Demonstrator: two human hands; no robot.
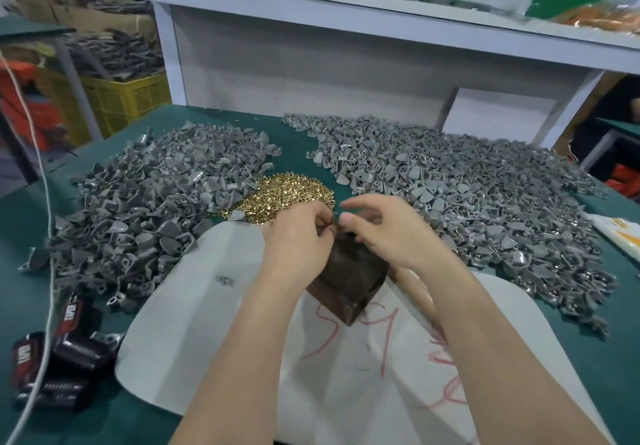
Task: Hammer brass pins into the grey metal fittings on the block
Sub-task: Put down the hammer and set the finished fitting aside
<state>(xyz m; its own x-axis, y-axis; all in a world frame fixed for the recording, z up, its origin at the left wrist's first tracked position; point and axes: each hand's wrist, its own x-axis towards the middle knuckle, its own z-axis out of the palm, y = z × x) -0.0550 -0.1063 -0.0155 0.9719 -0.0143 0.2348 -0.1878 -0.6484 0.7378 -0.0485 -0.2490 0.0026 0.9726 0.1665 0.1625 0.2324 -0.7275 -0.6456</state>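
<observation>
Looking down on a green desk, with the left hand and the right hand meeting over the far end of the dark brown block. Standing on a white sheet marked with red scribbles, this block, just in front of the brass pins, heaped between two wide piles of grey fittings. Left grip pressed together, fingertips curled and bunched near the block's top; content of the pinch too small to tell. Right grip half spread: thumb and forefinger bent and a little apart, other fingers lying on the block; cannot tell if pinching anything. Lying near the desk's left edge, some black and red packets. Behind the piles, a white shelf unit, and beside it on the left a yellow crate.
</observation>
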